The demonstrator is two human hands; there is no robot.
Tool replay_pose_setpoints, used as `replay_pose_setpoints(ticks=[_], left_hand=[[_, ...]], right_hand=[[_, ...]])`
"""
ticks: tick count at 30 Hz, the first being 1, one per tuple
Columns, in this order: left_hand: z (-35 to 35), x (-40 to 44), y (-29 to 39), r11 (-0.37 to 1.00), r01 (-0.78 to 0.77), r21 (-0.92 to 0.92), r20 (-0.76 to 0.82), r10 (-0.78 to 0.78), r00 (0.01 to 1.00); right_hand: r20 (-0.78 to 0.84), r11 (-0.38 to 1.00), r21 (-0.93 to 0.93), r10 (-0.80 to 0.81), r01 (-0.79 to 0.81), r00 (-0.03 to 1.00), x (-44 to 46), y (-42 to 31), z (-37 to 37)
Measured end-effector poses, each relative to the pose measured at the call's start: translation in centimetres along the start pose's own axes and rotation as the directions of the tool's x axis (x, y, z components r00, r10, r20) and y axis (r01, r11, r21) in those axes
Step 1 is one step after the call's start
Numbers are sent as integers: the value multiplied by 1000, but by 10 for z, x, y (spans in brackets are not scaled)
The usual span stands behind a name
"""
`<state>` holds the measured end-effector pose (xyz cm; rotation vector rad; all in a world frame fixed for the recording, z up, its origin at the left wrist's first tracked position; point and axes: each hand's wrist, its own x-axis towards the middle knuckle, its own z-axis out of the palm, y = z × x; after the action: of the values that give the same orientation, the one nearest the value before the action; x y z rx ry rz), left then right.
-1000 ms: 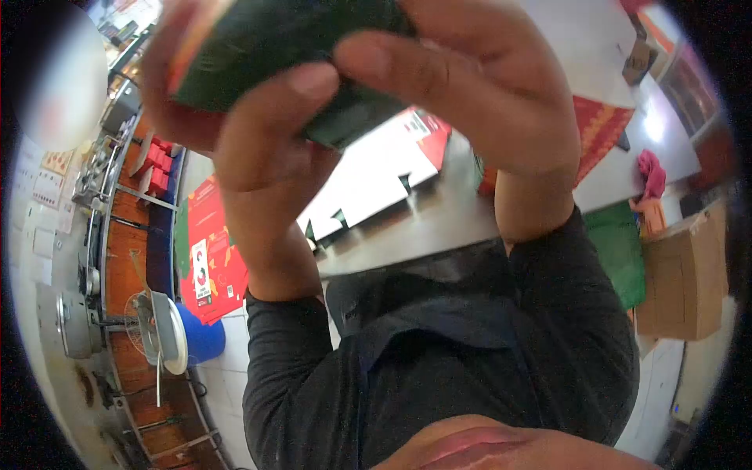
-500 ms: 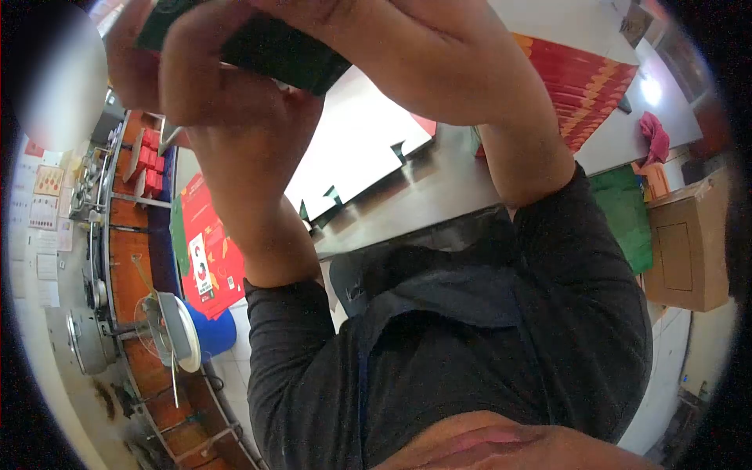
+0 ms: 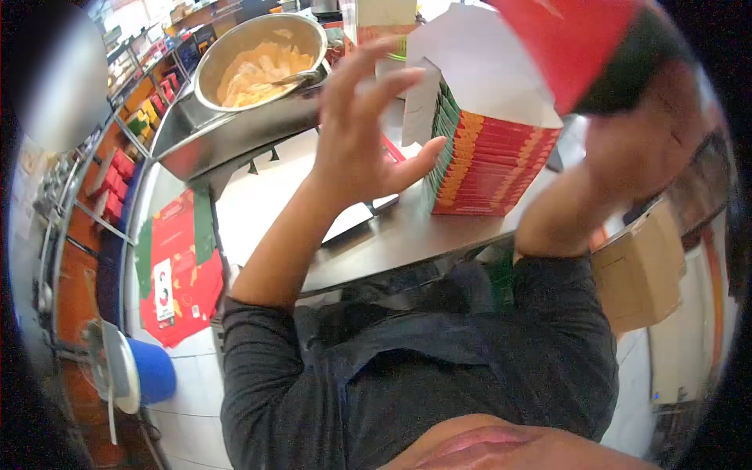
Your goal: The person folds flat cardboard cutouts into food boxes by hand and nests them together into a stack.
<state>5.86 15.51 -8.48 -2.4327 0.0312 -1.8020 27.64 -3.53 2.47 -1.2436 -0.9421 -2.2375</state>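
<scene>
My left hand (image 3: pixel 364 125) is raised over the worktop with its fingers spread and nothing in it. Just right of it stands a tall stack of nested red cartons (image 3: pixel 493 168) with orange and green edging, white insides showing at the top. My right hand (image 3: pixel 650 121), blurred, grips a red and dark green carton (image 3: pixel 576 43) above the stack's right side. Part of that carton is cut off by the top of the view. Behind my left forearm lie white, unfolded carton sheets (image 3: pixel 262 200) with dark notches along their edges.
A steel bowl of yellowish food (image 3: pixel 262 63) with a utensil sits on a steel tray (image 3: pixel 215 141). Flat red and green carton sheets (image 3: pixel 176 266) overhang the worktop's left edge. A cardboard box (image 3: pixel 638 270) stands at right, a blue bucket (image 3: pixel 153 370) on the floor at left.
My hands, together at the upper left on a dark green piece, have separated. The right hand has swung right with a carton; the left is free. The view has shifted, bringing the bowl in.
</scene>
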Motion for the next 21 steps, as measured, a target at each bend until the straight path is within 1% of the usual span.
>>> replay_pose_setpoints(ticks=[1,2,3,4,5,7,8,10,11,12,14,15,17,18,20,21], left_hand=[[8,2,-9,999,-33,17,112,31,993],[19,0,-14,997,50,-63,122,-42,992],[34,-3,-19,981,126,-146,137,-107,985],[46,-5,-27,953,199,-229,154,-166,974],[54,-4,-37,907,277,-316,217,-215,952],[71,-6,-49,763,440,-474,372,-280,885],[78,-7,-54,854,337,-396,335,-207,919],[94,-12,-56,903,256,-344,309,-149,939],[96,-11,-55,925,213,-315,302,-115,946],[97,-9,-54,935,187,-301,282,-100,954],[95,-10,-51,952,139,-272,249,-70,966],[91,-7,-47,951,153,-268,275,-77,958],[80,-4,-37,947,185,-264,333,-90,939],[76,-2,-30,958,179,-225,333,-97,938],[69,2,-14,974,167,-151,332,-109,937],[66,5,-5,975,161,-150,317,-107,942]], right_hand=[[-143,994,-108,-16,1,990,11,27,0],[-207,999,9,39,-38,978,20,43,-6],[-175,970,206,167,-130,970,27,49,-15],[-101,883,410,294,-230,951,31,45,-24],[248,310,750,688,-585,682,39,17,-39],[411,251,726,589,-640,696,31,43,-49],[496,236,697,522,-677,694,34,50,-49],[656,242,620,361,-746,663,46,58,-48],[728,258,574,274,-777,628,53,58,-46],[760,273,545,237,-793,605,57,50,-38],[815,302,518,108,-800,569,60,39,-19],[838,317,504,44,-803,544,60,36,-9],[884,352,436,6,-828,468,58,31,11],[904,372,400,-7,-838,428,56,30,18],[902,245,431,-77,-869,426,52,24,24],[897,180,442,-113,-879,428,51,21,24]])
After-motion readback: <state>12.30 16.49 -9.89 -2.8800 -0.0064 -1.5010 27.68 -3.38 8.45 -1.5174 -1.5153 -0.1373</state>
